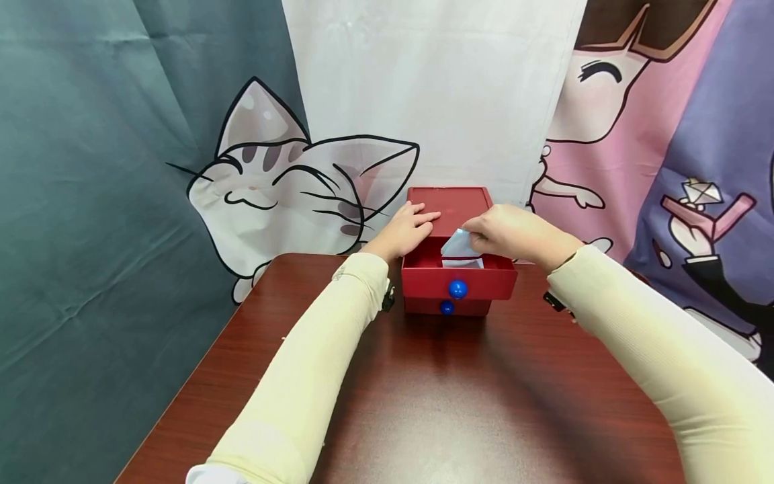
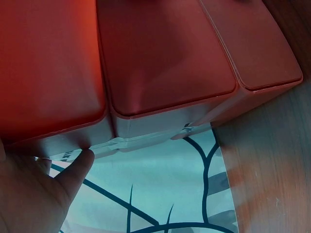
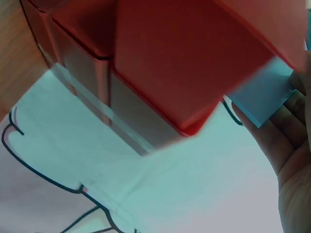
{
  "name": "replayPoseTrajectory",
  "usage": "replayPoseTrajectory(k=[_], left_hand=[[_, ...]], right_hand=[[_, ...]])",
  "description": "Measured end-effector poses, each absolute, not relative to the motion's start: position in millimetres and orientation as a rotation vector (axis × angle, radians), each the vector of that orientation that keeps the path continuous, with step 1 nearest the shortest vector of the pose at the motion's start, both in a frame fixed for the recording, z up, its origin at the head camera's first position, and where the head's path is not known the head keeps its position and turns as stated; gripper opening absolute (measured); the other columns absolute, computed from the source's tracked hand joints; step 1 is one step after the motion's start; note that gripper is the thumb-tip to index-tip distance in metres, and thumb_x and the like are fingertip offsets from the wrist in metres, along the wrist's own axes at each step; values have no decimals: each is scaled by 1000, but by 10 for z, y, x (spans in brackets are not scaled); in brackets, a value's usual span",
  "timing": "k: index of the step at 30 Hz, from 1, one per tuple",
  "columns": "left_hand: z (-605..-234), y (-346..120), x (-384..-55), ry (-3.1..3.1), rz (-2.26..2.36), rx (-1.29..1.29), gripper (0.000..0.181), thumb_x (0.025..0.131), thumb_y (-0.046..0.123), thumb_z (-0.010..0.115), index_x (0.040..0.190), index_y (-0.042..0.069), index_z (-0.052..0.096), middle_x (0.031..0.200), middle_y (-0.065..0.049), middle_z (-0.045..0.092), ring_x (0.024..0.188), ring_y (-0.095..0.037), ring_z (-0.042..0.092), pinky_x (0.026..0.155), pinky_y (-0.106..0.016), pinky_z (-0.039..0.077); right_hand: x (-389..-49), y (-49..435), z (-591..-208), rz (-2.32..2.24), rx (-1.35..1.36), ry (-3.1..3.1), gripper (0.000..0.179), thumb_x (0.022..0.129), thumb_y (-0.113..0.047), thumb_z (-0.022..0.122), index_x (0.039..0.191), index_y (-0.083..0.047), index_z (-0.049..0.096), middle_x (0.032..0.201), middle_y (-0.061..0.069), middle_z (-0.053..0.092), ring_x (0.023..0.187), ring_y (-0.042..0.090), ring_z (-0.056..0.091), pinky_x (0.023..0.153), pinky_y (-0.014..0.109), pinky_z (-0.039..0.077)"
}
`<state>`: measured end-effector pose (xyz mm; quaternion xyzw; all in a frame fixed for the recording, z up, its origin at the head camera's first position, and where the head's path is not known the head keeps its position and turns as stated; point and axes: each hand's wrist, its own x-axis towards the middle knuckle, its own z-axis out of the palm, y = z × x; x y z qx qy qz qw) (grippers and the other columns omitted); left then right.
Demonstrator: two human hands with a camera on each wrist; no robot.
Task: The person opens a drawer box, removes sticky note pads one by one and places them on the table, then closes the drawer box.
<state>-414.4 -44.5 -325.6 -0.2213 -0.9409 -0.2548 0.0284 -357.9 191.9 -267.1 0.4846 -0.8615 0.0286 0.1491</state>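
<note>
A red drawer box (image 1: 450, 205) stands on the table, its upper drawer (image 1: 453, 282) pulled out toward me. My left hand (image 1: 404, 232) rests on the box's top at the left edge, fingers spread. In the left wrist view, the left hand (image 2: 43, 189) lies along the box's side. My right hand (image 1: 508, 232) pinches a pale blue paper-like piece (image 1: 457, 243) above the drawer. Another pale piece (image 1: 462, 263) shows inside the drawer. In the right wrist view, the right hand (image 3: 291, 131) holds the light blue piece (image 3: 265, 92) beside the drawer.
Blue round knobs, one on the upper drawer (image 1: 457, 289) and one on the lower drawer (image 1: 447, 308), face me. The box sits on a dark reddish-brown wooden table (image 1: 435, 403). Behind hangs a cartoon-printed curtain (image 1: 471, 87), close to the table's back edge.
</note>
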Motion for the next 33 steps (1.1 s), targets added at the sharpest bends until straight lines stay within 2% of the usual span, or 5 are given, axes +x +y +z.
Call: replayPoseTrajectory(k=[11,18,21,28,33], left_hand=[[-3250,-463,-4146,-2905,-792,-677,49,105,34,36,152,30,49,166,-4,26,156,-26,3,124,-45,15],[-3249,-445,-4141,-2903,-796,-673,49,104,34,36,151,30,50,165,-4,27,156,-26,4,124,-45,15],[-3244,-446,-4139,-2898,-801,-674,48,104,34,37,151,29,51,165,-5,28,156,-27,5,124,-46,15],[-3239,-445,-4132,-2893,-823,-670,48,105,33,37,150,29,51,165,-4,28,156,-28,4,124,-46,15],[-3252,-443,-4138,-2899,-825,-664,48,105,34,37,151,30,50,165,-4,27,156,-27,4,124,-47,15]], right_hand=[[-3395,2067,-2301,79,1370,-2294,17,78,6,56,81,-9,64,57,-8,41,51,6,30,49,25,31],[-3414,2332,-2198,94,1290,-2247,26,78,6,56,70,-17,46,58,-9,33,51,8,27,50,25,27],[-3468,2472,-2224,101,1250,-2218,24,77,5,58,70,-16,48,57,-8,35,51,9,30,50,26,28],[-3567,2779,-2363,104,1101,-2307,13,77,4,65,83,-7,67,61,-2,53,53,14,40,52,33,38],[-3638,2933,-2501,104,1005,-2444,11,81,2,65,85,-7,68,68,0,60,55,16,45,54,35,40]])
